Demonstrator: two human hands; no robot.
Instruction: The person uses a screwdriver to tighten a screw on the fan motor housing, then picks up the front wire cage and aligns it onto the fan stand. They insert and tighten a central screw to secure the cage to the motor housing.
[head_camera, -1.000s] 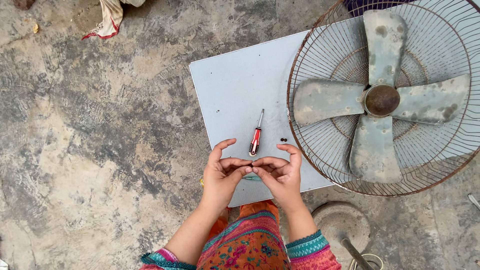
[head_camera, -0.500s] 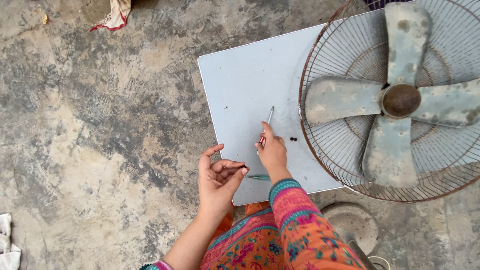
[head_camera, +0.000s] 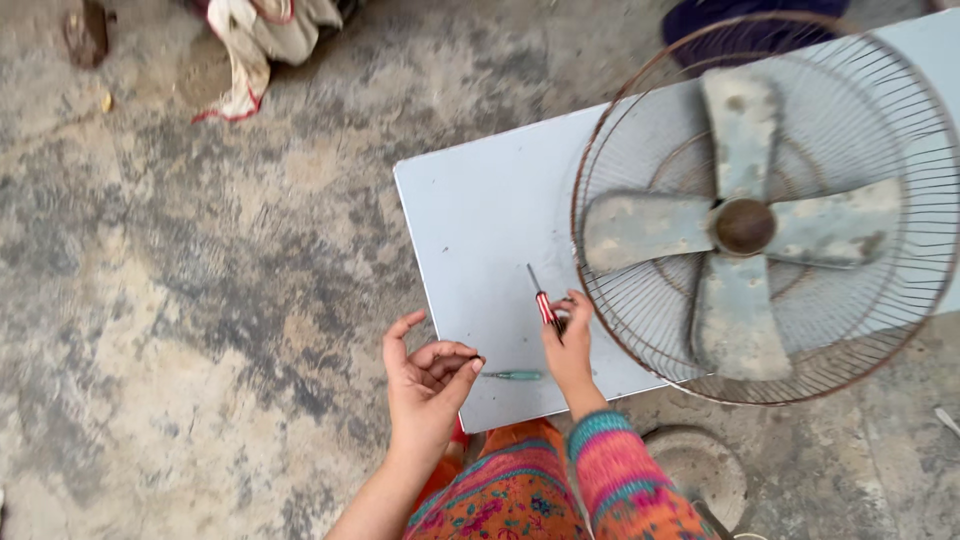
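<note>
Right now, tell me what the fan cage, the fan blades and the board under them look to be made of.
Fan cage: thin metal wire, brownish, probably rusted.
Fan blades: likely painted metal, possibly plastic; pale grey-green, blotchy and worn.
Board: smooth, flat, light blue-grey sheet, maybe laminate or painted wood; its material is unclear.
Right hand grips a red-handled screwdriver, shaft metal-looking.

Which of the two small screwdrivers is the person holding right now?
The red-handled screwdriver, gripped in the right hand. The slim green-handled screwdriver lies flat on the pale grey board, untouched, near the left hand.

A single head-worn camera looks steeply down, close over the right hand (head_camera: 570, 350), fan (head_camera: 765, 205) beyond it.
</note>
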